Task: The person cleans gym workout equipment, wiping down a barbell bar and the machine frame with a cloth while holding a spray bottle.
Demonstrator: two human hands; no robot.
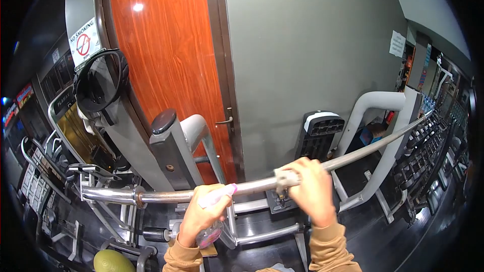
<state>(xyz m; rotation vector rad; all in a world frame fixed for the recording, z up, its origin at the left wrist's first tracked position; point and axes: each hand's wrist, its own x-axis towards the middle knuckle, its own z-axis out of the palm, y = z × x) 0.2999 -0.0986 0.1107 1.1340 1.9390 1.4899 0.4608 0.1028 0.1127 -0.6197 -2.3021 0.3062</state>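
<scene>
A long steel bar (252,187) of a gym machine runs across in front of me from lower left up to the right. My right hand (311,190) presses a small grey cloth (285,177) against the bar near its middle. My left hand (200,215) grips a clear spray bottle (212,231) with a pink and white nozzle, held just below the bar. Both my sleeves are tan.
An orange wooden door (171,65) with a handle stands ahead in a grey wall. Grey machine posts (174,153) and a white frame (375,103) rise behind the bar. Weight stacks (428,146) line the right side. A green ball (111,261) lies at the lower left.
</scene>
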